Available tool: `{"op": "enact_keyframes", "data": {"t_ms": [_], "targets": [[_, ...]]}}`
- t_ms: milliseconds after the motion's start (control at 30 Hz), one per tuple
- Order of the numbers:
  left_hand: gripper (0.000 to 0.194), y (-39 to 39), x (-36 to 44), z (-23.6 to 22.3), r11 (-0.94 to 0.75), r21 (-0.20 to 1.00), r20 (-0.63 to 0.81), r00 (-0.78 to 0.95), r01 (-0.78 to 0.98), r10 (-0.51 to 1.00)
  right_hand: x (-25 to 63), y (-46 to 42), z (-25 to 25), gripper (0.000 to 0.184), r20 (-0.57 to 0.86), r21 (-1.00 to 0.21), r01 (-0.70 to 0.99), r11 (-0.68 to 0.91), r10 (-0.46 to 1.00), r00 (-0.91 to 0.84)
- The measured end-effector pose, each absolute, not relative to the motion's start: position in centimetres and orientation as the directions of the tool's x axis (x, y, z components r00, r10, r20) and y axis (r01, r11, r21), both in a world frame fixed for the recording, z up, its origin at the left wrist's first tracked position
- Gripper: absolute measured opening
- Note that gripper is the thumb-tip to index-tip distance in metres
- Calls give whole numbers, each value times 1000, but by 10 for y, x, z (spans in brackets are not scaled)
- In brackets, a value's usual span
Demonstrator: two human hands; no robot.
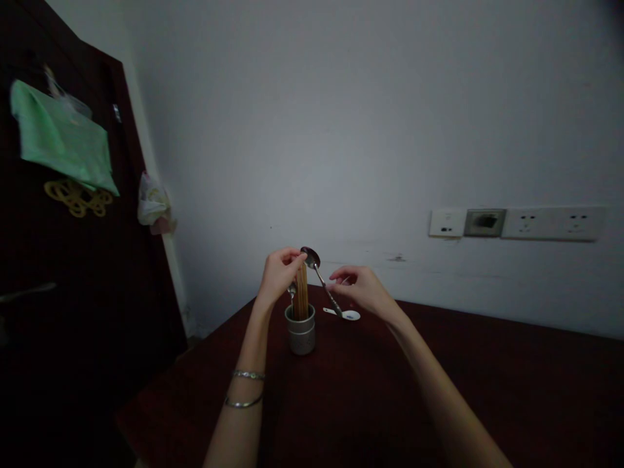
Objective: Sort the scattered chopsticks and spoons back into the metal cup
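My left hand pinches the bowl end of a metal spoon above the cutlery holder. The spoon slants down to the right, its handle end lowest. My right hand is just right of the handle, apart from it, fingers curved with a gap between thumb and fingertips. Below my left hand stands a grey metal cutlery holder, with a bundle of wooden chopsticks upright in it. Another metal spoon leans in the holder, partly behind my left hand. A white spoon lies on the table behind the handle's lower end.
The dark red table meets a pale wall at the back. Wall sockets are at the right. On the left is a dark door with a green cloth hanging on it. A plastic bag hangs beside the frame.
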State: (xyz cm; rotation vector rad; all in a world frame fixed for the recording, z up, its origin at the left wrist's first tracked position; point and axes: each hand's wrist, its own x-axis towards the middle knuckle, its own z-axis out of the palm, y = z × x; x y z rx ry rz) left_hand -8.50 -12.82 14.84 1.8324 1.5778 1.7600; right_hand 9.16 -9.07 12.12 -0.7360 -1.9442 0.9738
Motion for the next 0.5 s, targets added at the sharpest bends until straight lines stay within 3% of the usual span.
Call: {"op": "enact_keyframes", "data": {"t_ms": [167, 300, 400, 500], "targets": [[22, -119, -83, 139, -394, 721, 555, -134, 569, 821, 96, -93, 94, 30, 284, -906, 44, 420, 683, -673], [28, -110, -85, 131, -348, 705, 456, -18, 618, 890, 96, -91, 62, 28, 200, -945, 45, 323, 685, -701], [34, -101, -96, 125, -335, 688, 492, -75, 644, 867, 96, -86, 36, 25, 63, -968, 146, 204, 760, -646], [29, -89, -116, 116, -237, 654, 552, -238, 719, 799, 94, -81, 12, 18, -68, -953, 281, 111, 827, -558]]}}
